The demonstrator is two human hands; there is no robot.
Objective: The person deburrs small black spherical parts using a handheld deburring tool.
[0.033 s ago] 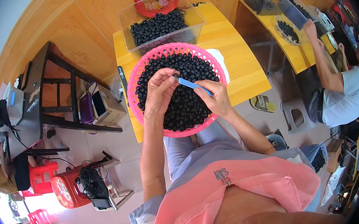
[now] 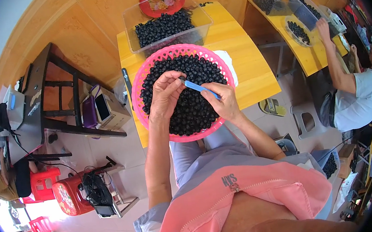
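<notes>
"What's mid-frame?"
"A pink basket (image 2: 197,136) of dark round pieces (image 2: 190,115), beneath both hands."
"And the grips?"
"Right hand (image 2: 224,100) grasps a blue tool (image 2: 199,87); left hand (image 2: 166,94) pinches one small piece (image 2: 182,78) at the tool's tip, just above frame centre."

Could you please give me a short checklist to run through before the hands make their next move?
1. Right hand grip on the blue-handled tool: ok, closed around the handle.
2. Left hand grip: ok, fingertips pinch a small dark piece.
3. Tool tip clear of the left fingertips: cannot tell, too small to see.
4. Both hands above the pink basket: ok, over its dark fruit.
5. Basket firmly supported: cannot tell, underside hidden.
6. Clear bin out of the way: ok, beyond the hands on the yellow table.
</notes>
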